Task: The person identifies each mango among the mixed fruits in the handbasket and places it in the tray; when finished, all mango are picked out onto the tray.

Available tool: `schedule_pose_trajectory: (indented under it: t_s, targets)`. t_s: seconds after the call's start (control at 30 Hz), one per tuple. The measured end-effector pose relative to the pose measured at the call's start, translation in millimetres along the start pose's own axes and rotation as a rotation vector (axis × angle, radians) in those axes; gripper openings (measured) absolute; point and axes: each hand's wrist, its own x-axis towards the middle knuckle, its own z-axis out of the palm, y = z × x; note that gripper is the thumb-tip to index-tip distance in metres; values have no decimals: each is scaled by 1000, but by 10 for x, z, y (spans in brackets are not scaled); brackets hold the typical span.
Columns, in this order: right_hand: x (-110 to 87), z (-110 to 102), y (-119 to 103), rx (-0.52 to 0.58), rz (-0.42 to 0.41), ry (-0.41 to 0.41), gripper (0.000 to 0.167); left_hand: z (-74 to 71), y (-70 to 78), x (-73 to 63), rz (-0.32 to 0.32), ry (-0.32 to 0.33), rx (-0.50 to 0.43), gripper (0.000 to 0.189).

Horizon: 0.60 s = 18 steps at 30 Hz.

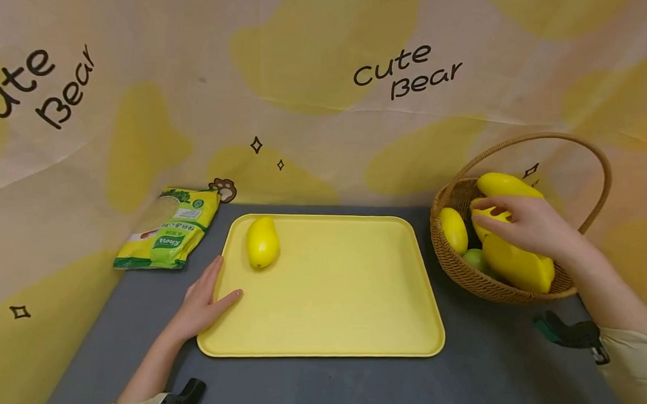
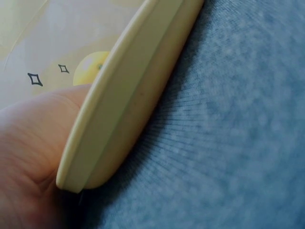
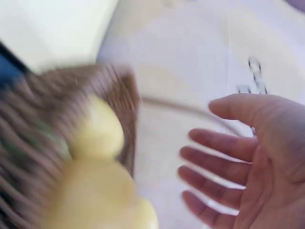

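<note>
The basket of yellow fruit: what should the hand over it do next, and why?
Perhaps the right hand should gently grip a yellow fruit from the basket: its fingers hold nothing, it is over the basket, and the tray, carrying just one mango-shaped fruit, has bare room.

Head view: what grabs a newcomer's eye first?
First the yellow tray at centre, one yellow fruit near its far left corner and the left hand at its left rim. Then the wicker basket on the right, holding mostly yellow produce, with the right hand over it.
</note>
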Motion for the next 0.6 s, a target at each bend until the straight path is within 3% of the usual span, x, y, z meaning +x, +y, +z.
schedule_pose_trajectory:
  t_s: [0.23,0.4,0.6]
  targets:
    - [220,-225,508,-88,159,-192,57,20,-33,-19,2,14,10,88]
    - [203,-189,791,-201,180,-273,60,30,-42,-23,1,16,11,89]
    - [111,-83,987,-172,179,-301,69,44,-79,12,-2,10,22,91]
